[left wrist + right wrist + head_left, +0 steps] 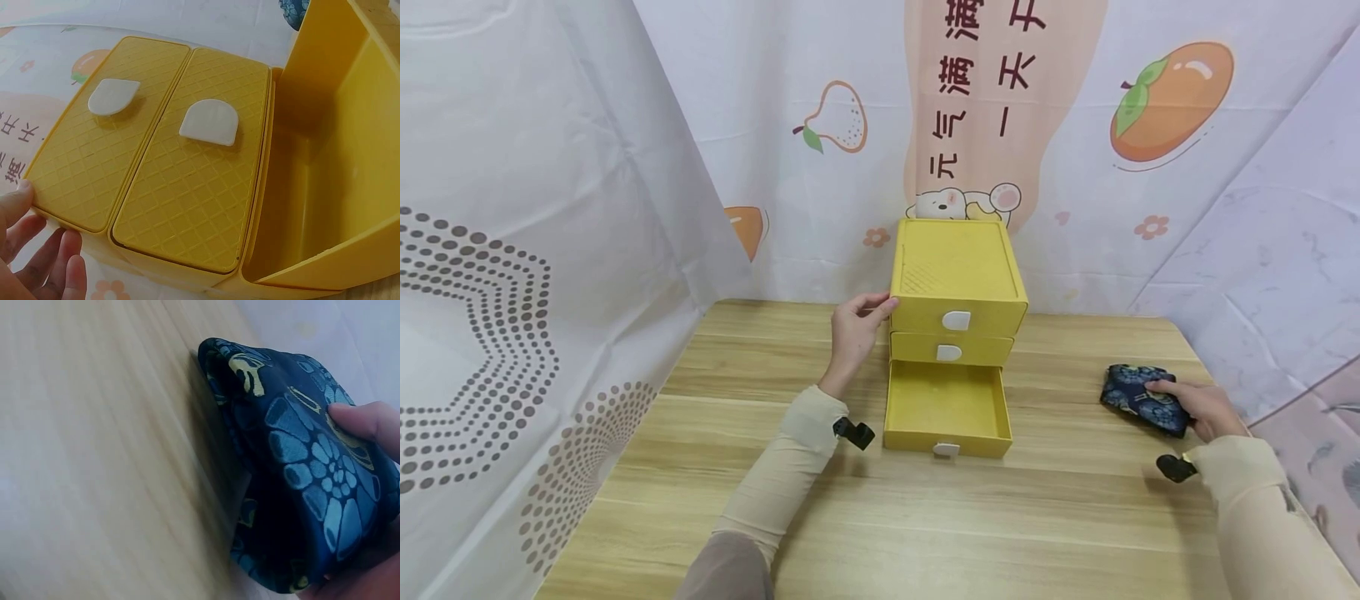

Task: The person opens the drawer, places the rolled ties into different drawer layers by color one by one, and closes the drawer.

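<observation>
The left hand [855, 330] rests relaxed against the yellow drawer unit [957, 287]; well right of it, the right hand [1198, 407] grips a dark floral pouch [1138, 398].

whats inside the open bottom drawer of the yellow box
The pulled-out bottom drawer shows only its bare yellow floor. Its rear part, under the middle drawer, is covered and cannot be seen.

The left hand [855, 332] is stretched forward with the arm almost straight, fingers relaxed and the thumb pointing to the right. The right hand [1199, 408] lies low at the right side, its fingers curled in a grip, wrist bent inward.
</observation>
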Demonstrator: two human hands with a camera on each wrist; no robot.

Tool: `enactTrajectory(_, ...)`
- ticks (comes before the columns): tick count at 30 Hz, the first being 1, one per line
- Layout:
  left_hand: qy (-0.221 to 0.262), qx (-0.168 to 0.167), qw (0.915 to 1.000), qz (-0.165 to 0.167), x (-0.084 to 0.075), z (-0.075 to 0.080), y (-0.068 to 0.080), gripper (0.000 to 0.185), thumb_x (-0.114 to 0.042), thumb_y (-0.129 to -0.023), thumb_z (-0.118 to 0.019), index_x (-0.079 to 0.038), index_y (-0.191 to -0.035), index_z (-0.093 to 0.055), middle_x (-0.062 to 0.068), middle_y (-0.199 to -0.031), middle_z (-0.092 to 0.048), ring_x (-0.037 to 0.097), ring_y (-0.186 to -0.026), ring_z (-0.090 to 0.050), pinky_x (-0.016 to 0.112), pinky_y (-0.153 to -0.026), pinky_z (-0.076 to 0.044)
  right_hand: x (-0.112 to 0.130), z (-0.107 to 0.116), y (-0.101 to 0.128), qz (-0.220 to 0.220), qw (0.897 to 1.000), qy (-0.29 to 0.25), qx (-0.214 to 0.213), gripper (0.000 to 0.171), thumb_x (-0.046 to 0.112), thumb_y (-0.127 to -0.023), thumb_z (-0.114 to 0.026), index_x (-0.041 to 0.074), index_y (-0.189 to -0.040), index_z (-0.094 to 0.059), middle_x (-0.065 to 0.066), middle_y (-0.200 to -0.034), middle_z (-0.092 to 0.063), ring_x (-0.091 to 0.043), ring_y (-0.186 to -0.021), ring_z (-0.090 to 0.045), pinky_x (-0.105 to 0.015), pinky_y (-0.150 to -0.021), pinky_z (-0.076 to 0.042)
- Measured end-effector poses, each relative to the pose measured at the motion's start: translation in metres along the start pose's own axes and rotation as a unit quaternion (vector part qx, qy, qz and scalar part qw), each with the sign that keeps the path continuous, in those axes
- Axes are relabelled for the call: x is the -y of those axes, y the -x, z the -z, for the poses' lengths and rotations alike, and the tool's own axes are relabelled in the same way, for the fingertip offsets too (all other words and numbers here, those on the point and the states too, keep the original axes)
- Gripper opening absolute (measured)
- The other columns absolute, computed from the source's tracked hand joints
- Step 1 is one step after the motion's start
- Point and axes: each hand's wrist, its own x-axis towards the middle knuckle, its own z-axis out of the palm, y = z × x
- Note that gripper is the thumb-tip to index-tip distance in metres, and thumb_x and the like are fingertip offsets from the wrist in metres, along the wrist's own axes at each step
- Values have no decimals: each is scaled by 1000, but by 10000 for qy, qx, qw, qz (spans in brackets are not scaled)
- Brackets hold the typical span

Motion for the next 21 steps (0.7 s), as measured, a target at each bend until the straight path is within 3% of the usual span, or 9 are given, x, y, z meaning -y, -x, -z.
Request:
enactTrajectory(3,6,7,10000,-17,-1,0,0,28,-28,-85,-76,-7,-103,-75,14,-96,-75,34,-88,-70,38,-73,-55,1,-4,3,133,9998,-45,-129,87,51,-90,-63,-6,-148,-32,-34,-158,-5,-45,-135,-34,-47,-104,-45)
enactTrajectory(5,36,13,10000,-37,-1,0,0,28,-28,-85,-76,-7,-104,-75,14,-97,-75,36,-90,-69,44,-76,-55,1,-6,4,255,9993,-104,-253,69,51,-89,-64,5,-139,-49,-32,-159,-6,-47,-143,-19,-57,-112,-32)
enactTrajectory(6,47,13,10000,-38,-1,0,0,28,-28,-86,-76,-7,-104,-75,15,-97,-75,36,-90,-69,46,-77,-55,1,-7,4,332,9988,-117,-335,61,50,-89,-65,7,-131,-55,-32,-159,-8,-48,-143,-17,-58,-114,-27)
enactTrajectory(8,71,20,10000,-39,-1,0,-1,28,-27,-86,-76,-6,-104,-75,15,-98,-74,38,-92,-69,48,-79,-55,2,-10,3,452,9975,-152,-528,52,49,-88,-67,7,-118,-60,-32,-157,-14,-46,-141,-21,-58,-113,-28)
enactTrajectory(10,116,34,9999,-40,-1,0,-1,27,-26,-86,-76,-5,-104,-74,17,-99,-74,40,-93,-68,51,-82,-55,3,-12,3,506,9966,-135,-639,58,47,-88,-67,3,-123,-57,-32,-157,-16,-46,-140,-22,-58,-113,-29)
enactTrajectory(14,146,45,9999,-71,0,0,-2,27,-26,-86,-76,-5,-103,-75,17,-99,-74,38,-91,-69,50,-82,-56,6,-16,4,427,9963,-87,-736,86,46,-89,-65,-10,-145,-33,-33,-157,-14,-47,-141,-21,-58,-114,-27)
enactTrajectory(21,106,33,9999,-78,1,-1,0,27,-26,-86,-76,-5,-103,-75,16,-98,-75,34,-88,-70,51,-81,-56,9,-16,7,359,9977,0,-581,96,50,-90,-62,-4,-153,-15,-32,-159,-5,-51,-145,-11,-59,-116,-22)
